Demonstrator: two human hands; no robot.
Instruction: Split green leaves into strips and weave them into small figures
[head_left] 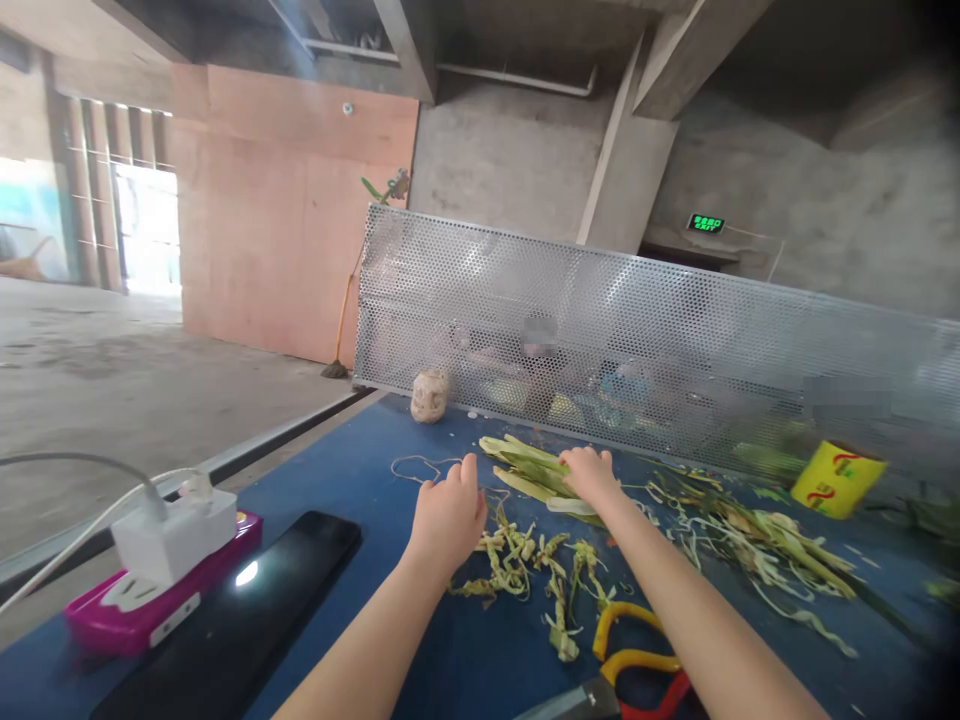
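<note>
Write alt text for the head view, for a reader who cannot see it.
A person's right hand holds a bundle of green leaves on a blue table; the left hand is beside it. Around them lie plant scraps, scissors, a phone and a yellow roll, with a perforated metal screen behind.

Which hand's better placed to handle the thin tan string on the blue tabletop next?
Left, I'd judge. The left hand is close beside the thin tan string; whether it grips it is unclear. The right hand is farther off, holding the long pale-green leaf bundle.
</note>
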